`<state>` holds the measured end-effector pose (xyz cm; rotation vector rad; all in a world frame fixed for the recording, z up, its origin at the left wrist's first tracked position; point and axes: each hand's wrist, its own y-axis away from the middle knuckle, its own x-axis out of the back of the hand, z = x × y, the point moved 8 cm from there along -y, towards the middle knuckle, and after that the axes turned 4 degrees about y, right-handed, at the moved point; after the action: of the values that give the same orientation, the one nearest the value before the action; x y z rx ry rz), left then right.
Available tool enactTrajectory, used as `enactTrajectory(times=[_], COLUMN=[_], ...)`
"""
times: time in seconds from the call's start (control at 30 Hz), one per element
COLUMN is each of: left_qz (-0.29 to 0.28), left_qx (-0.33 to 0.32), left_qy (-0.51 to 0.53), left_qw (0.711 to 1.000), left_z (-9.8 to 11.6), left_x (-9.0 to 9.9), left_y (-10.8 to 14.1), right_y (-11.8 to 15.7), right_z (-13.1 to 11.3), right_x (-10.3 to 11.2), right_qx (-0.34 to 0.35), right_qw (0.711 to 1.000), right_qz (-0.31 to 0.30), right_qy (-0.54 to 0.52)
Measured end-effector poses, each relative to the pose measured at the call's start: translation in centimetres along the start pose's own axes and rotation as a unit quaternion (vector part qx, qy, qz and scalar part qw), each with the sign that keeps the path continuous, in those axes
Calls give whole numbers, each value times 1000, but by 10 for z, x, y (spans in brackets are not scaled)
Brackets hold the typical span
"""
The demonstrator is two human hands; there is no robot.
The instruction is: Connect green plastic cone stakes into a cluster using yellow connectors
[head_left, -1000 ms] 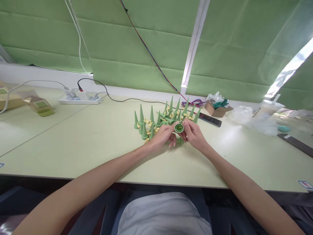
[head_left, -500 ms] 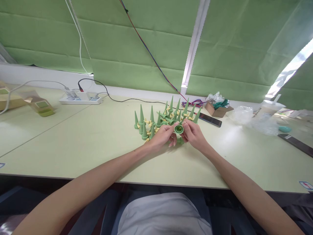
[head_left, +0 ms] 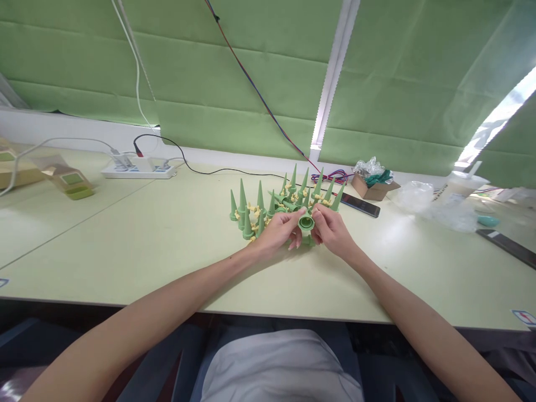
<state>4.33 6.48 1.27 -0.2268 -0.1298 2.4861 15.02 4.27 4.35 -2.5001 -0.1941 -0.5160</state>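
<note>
Between my two hands is a green plastic watering spike (head_left: 306, 223), its round hollow end turned toward me. My left hand (head_left: 281, 230) pinches it from the left with thumb and fingers. From the right, my right hand (head_left: 330, 228) grips the same spike near its rim. Just behind the hands, several green cone-shaped spikes (head_left: 243, 204) with small yellow valves (head_left: 252, 207) stand point-up on the table. A few more lie on their sides among them, partly hidden by my fingers.
On the pale table (head_left: 167, 234) a power strip (head_left: 140, 168) and a green-and-tan box (head_left: 69, 178) lie left. To the right are a phone (head_left: 359, 205), a cardboard box (head_left: 372, 187), a plastic bag (head_left: 416, 196), a lidded cup (head_left: 458, 187) and a dark slab (head_left: 506, 247).
The held spike has tilted slightly, its open end showing a little differently. Both hands stay in nearly the same place, still gripping it.
</note>
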Motion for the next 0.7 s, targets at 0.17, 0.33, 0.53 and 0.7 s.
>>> enactTrajectory(times=[0.17,0.33,0.53,0.7], left_qz=[13,27,42,56], left_qx=[-9,-17,-54,-96], left_qy=[-25,-55,-91,-133], left_qw=[1000,998,994,985], left_z=[4,8,13,23], left_x=[1,2,6,6], left_y=[2,4,6,10], right_y=[0,0,-1,-3], right_z=[2,4,3,0], right_x=[0,1,2,4], right_qx=[-1,-12,-22,-14], right_qw=[1000,1000,999,997], right_qz=[1,4,5,20], right_qy=[10,21,33,69])
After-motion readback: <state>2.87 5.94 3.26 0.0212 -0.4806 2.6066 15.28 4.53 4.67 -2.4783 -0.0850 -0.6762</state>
